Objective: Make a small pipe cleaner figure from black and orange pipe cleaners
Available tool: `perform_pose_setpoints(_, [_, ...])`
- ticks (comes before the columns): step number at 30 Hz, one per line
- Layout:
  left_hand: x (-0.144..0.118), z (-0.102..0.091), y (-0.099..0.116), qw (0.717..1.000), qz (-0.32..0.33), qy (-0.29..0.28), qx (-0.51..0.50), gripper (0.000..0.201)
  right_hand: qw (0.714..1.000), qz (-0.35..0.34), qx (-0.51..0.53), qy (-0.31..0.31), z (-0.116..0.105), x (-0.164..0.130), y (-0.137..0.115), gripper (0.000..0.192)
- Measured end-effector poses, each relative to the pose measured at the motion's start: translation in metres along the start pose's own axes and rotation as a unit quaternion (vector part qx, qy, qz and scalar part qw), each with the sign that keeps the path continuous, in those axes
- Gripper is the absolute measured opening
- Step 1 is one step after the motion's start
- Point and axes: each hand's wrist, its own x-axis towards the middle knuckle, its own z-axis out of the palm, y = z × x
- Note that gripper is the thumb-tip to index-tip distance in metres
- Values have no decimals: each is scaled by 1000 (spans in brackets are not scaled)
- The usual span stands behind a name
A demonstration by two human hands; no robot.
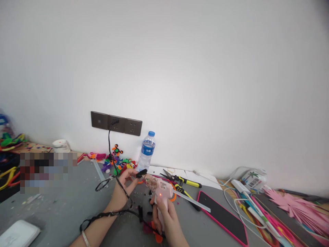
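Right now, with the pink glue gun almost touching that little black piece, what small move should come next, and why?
Probably a slight nudge of the glue gun forward, so that its tip meets the small black piece. The right hand has the gun in its grip, the red light glows, and the left hand pinches the piece just off the nozzle. Whether they already touch is too small to tell.

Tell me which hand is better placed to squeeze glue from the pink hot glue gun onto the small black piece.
Right. The right hand grips the pink hot glue gun by its handle, while the left hand pinches the small black piece at the nozzle.
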Motion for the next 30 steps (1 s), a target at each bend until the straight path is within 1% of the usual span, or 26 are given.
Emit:
perform_pose_setpoints(6, [1, 0, 2, 1000, 10, 12, -6, 16, 1000, -19, -15, 8, -2, 2, -1, 60])
perform_pose_setpoints(9, [1, 0, 3, 1000, 11, 10, -8, 16, 1000, -17, -19, 10, -4, 4, 0, 60])
perform_pose_setpoints(14, [2, 0, -2, 1000, 17, 21, -8, 15, 1000, -15, -19, 17, -4, 8, 1, 62])
perform_pose_setpoints(21, [5, 0, -14, 999, 21, 46, 1, 17, 1000, -7, -26, 5, -4, 7, -16, 68])
perform_pose_setpoints(25, [5, 1, -10, 999, 10, 30, -4, 17, 1000, -27, -14, -3, -4, 7, -18, 68])
perform_pose_setpoints(30, [4, -1, -1, 1000, 10, 23, 4, 18, 999, -44, 10, -23, -7, 8, -5, 65])
